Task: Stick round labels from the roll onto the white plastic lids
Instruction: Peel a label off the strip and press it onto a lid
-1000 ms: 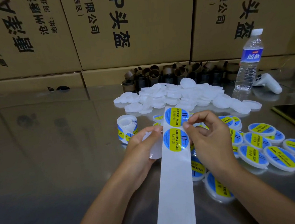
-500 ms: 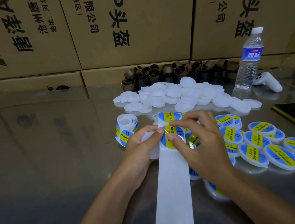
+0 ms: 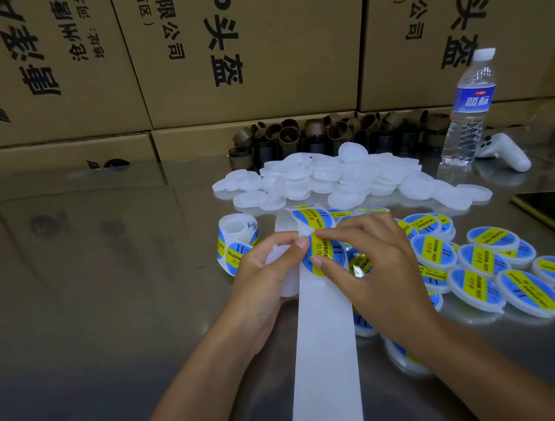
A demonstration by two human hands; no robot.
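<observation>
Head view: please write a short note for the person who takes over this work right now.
Left hand: holds one white lid beside the backing strip, with the thumb at the edge of the label.
Right hand: pinches that blue-and-yellow label at the strip. I cannot tell if it is fully peeled.
Roll: stands left of the hands.
Done: many labelled lids lie to the right.
Left: stick this label on the held lid, then work through the pile of plain lids behind.
</observation>
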